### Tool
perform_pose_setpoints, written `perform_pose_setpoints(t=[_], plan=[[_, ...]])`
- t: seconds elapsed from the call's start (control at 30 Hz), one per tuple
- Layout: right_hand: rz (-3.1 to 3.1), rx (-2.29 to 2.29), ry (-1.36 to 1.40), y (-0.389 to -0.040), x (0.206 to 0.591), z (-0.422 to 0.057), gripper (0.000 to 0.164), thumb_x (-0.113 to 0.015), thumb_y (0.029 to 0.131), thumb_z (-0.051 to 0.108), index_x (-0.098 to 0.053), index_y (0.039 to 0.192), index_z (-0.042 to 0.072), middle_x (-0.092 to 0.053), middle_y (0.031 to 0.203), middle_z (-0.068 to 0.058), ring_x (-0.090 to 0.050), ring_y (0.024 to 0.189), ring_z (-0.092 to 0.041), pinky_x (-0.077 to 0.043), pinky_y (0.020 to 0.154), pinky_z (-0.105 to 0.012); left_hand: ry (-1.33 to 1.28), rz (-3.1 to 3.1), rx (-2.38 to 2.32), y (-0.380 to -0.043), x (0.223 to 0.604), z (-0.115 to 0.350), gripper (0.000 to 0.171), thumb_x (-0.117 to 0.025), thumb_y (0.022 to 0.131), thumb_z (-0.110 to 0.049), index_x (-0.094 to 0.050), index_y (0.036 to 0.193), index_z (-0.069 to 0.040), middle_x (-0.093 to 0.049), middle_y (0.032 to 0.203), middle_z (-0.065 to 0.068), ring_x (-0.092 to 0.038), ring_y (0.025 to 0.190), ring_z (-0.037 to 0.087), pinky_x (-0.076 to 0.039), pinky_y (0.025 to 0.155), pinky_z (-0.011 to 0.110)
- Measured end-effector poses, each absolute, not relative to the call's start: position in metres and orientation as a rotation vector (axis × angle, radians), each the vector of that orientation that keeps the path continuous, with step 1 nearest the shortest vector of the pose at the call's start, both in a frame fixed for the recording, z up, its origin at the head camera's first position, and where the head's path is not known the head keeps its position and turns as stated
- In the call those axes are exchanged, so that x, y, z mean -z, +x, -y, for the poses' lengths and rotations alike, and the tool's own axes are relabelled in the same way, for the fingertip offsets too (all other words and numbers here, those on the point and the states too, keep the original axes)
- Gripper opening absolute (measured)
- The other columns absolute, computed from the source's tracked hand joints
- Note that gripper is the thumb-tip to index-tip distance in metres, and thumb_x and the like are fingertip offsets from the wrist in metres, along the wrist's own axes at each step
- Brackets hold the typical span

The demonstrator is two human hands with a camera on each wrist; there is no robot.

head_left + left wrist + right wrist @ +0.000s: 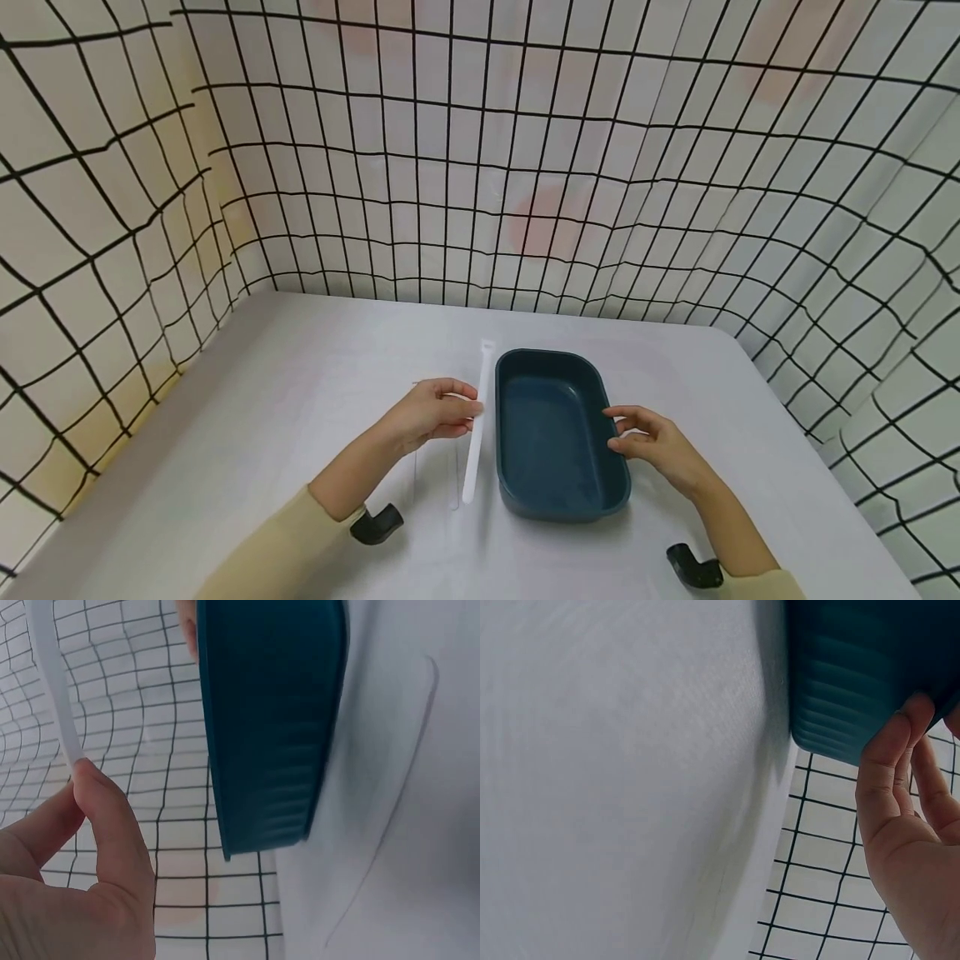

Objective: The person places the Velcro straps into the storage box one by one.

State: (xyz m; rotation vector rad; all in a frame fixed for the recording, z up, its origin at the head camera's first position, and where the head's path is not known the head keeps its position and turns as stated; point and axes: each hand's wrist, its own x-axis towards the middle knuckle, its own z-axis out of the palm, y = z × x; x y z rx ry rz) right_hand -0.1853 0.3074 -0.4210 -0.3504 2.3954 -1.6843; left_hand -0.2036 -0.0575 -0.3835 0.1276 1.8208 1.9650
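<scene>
My left hand (435, 412) pinches a long, flat white plastic strip (476, 450) between thumb and fingertips. It has a rounded near end and a small slot at its far end. The left wrist view shows the strip (56, 682) raised above the table. Just right of it stands a dark blue rectangular plastic basin (558, 442) with rounded corners and nothing inside. My right hand (660, 446) holds the basin's right rim, fingertips on both sides of it. Seen from the right wrist, some fingers (889, 757) lie against the outer wall.
A white-covered table (315, 350) bears the basin. Black wire mesh (450, 167) rises at the back and both sides, with pale sheeting behind it. Thin faint outlines (454, 475) lie on the cloth beside the left hand. Black wrist mounts (377, 525) sit by both sleeves.
</scene>
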Motion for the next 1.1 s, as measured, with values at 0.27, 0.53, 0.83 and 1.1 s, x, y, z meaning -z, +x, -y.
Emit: perform_pose_setpoints(t=[0.27, 0.53, 0.83, 1.1], plan=[[-2.389, 1.691, -0.356, -0.184, 0.421, -0.306, 0.050, -0.068, 0.091, 0.009, -0.048, 0.134, -0.007, -0.049, 0.106, -0.021, -0.064, 0.085, -0.018, -0.054, 0.077, -0.030, 0.082, -1.769, -1.978, -0.209, 0.389, 0.033, 0.029, -0.070, 0.090, -0.006, -0.058, 0.114, 0.005, -0.065, 0.083, 0.011, -0.063, 0.065, 0.012, -0.054, 0.062, 0.020], [-2.404, 1.669, -0.349, -0.183, 0.419, -0.307, 0.051, -0.068, 0.091, 0.010, -0.048, 0.135, -0.006, -0.050, 0.109, -0.023, -0.063, 0.084, -0.019, -0.053, 0.077, -0.030, 0.078, -1.693, -2.028, -0.211, 0.397, 0.011, 0.024, -0.068, 0.091, -0.005, -0.058, 0.111, 0.005, -0.065, 0.080, 0.008, -0.064, 0.064, 0.009, -0.054, 0.061, 0.019], [-2.427, 1.640, -0.349, -0.184, 0.420, -0.307, 0.050, -0.068, 0.092, 0.012, -0.048, 0.135, -0.004, -0.049, 0.111, -0.023, -0.063, 0.086, -0.020, -0.053, 0.078, -0.031, 0.069, -1.678, -2.066, -0.212, 0.400, -0.011, 0.021, -0.067, 0.092, -0.005, -0.060, 0.109, 0.003, -0.067, 0.083, 0.007, -0.066, 0.068, 0.010, -0.054, 0.064, 0.019], [-2.443, 1.630, -0.303, -0.185, 0.422, -0.308, 0.049, -0.070, 0.091, 0.015, -0.052, 0.134, 0.000, -0.051, 0.108, -0.018, -0.064, 0.087, -0.021, -0.053, 0.079, -0.031, 0.027, -1.675, -2.093, -0.215, 0.398, -0.028, 0.021, -0.068, 0.091, -0.007, -0.062, 0.109, 0.002, -0.068, 0.084, 0.007, -0.066, 0.068, 0.010, -0.055, 0.066, 0.021]])
